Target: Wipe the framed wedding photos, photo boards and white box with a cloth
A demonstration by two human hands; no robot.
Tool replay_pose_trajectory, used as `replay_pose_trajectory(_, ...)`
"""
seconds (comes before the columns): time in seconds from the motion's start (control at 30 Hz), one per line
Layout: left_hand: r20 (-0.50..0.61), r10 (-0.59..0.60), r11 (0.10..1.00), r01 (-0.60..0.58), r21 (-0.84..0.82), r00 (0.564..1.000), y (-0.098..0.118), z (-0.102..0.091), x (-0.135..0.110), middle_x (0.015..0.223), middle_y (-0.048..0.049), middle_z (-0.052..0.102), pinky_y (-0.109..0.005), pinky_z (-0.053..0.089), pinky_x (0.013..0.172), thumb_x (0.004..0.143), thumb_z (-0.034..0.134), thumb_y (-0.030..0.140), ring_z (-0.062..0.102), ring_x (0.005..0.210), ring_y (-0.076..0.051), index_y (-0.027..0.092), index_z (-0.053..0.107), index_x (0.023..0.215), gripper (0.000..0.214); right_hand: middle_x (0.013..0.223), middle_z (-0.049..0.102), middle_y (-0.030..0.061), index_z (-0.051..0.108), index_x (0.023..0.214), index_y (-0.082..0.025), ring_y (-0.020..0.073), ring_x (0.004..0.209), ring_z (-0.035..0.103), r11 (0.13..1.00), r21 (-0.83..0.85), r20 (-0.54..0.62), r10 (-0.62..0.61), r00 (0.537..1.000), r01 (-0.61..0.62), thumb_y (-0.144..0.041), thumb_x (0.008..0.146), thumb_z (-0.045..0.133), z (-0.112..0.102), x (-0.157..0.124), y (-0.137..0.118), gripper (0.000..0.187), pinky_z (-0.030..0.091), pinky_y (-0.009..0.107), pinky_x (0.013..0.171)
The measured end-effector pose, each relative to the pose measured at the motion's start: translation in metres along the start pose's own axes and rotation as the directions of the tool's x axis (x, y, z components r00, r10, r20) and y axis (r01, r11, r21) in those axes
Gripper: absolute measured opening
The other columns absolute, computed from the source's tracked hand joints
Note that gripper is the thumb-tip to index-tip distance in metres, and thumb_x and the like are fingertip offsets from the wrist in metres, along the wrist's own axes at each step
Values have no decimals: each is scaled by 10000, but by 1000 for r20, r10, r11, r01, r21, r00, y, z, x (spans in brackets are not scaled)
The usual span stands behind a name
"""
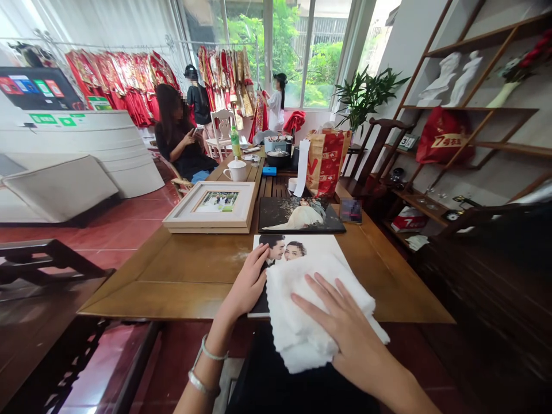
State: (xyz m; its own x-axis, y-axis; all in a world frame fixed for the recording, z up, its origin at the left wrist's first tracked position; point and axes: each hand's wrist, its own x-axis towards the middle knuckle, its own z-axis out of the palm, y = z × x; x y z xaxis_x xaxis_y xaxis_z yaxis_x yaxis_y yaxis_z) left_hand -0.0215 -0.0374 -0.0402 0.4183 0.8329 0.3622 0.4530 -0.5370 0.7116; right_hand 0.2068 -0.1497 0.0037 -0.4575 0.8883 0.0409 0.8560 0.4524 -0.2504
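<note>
Head view: both hands are on the nearest item, a large portrait print [317, 244] lying flat at the near edge of the wooden table [181, 270].

- Right hand [349, 333]: palm down, fingers spread and straight, flat on top of a folded white cloth [297, 287]. No pinch and no curl, just pressing.
- Left hand [248, 287]: also flat, fingers extended, resting on the print's left margin with the fingertips toward its top. It grips nothing. There are two bangles [207, 368] on that wrist.
- Key relation: the cloth sits directly under the right palm and covers the near-right part of the print. Its near end hangs off the table edge toward the person. The left hand is just beside the cloth's left edge; I can't tell if it touches.
- Print long axis: runs away from the person, slightly skewed right. The far end is uncovered and the near end is hidden by the cloth.
- Nearer hand to the cloth: right, already on it. The left hand is on the print only.

Further up the table, well apart from the hands:
- A framed photo [213, 204] on the left.
- A dark print [297, 215] just beyond the near one.
- A white mug [236, 169].
- A red-and-tan paper bag [325, 161].

People in the background by the clothes rail are not involved.
</note>
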Motion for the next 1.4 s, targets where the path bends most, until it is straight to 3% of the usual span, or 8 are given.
replay_pose_trajectory(0.27,31,-16,1000,15,7,999,1,-2,1,1517,-93,304,-492,159,1172,944,360,241,215,1420,-244,210,367,1422,479,1545,256,54,385,1414,-306,257,1426,152,970,-36,-73,236,969,-239,-17,659,480,-15,74,56,815,114,518,1135)
replay_pose_trajectory(0.4,26,-18,1000,17,21,1000,0,0,1,1517,-102,299,-494,152,1171,948,356,252,211,1420,-242,204,359,1423,478,1540,265,74,370,1422,-301,293,1421,157,956,-46,-58,286,956,-289,-30,705,488,-20,106,61,776,131,552,1111)
replay_pose_trajectory(0.5,20,-19,1000,19,17,1000,0,0,1,1510,-100,312,-481,160,1172,948,362,262,211,1421,-238,205,371,1416,471,1542,258,77,375,1420,-300,299,1423,147,966,-58,-65,249,966,-253,-14,673,489,-16,96,45,808,119,551,1115)
replay_pose_trajectory(0.67,13,-23,1000,23,19,1000,2,0,1,1508,-99,316,-465,166,1174,950,362,261,209,1420,-230,197,388,1404,460,1570,176,14,312,1435,-367,244,1440,71,989,-34,-28,143,989,-144,59,529,432,-7,29,14,1009,90,531,1142)
replay_pose_trajectory(0.8,28,-24,1000,24,21,999,2,-1,1,1513,-103,304,-473,157,1175,948,346,247,204,1420,-231,183,371,1414,471,1570,147,-61,297,1430,-409,199,1440,79,998,39,39,49,998,-51,43,513,392,-11,-8,21,1027,102,513,1153)
replay_pose_trajectory(0.9,48,-23,999,21,26,999,3,-1,1,1514,-106,303,-481,146,1175,946,336,243,198,1421,-236,175,365,1418,479,1563,185,-46,357,1412,-386,192,1436,113,994,41,43,99,994,-101,39,533,389,-18,2,45,977,113,488,1153)
replay_pose_trajectory(1.07,56,-32,999,30,34,998,4,-3,1,1523,-100,288,-480,143,1175,948,335,257,199,1422,-241,186,351,1429,486,1550,241,39,409,1398,-326,237,1431,139,978,13,-7,206,979,-206,19,615,428,-24,64,78,856,140,500,1134)
replay_pose_trajectory(1.4,31,2,1000,-3,21,1000,0,-1,2,1506,-106,312,-485,157,1170,943,362,264,207,1419,-247,198,373,1410,471,1563,200,61,365,1418,-337,263,1436,91,996,-7,28,89,996,-89,21,636,462,-19,91,60,865,85,528,1123)
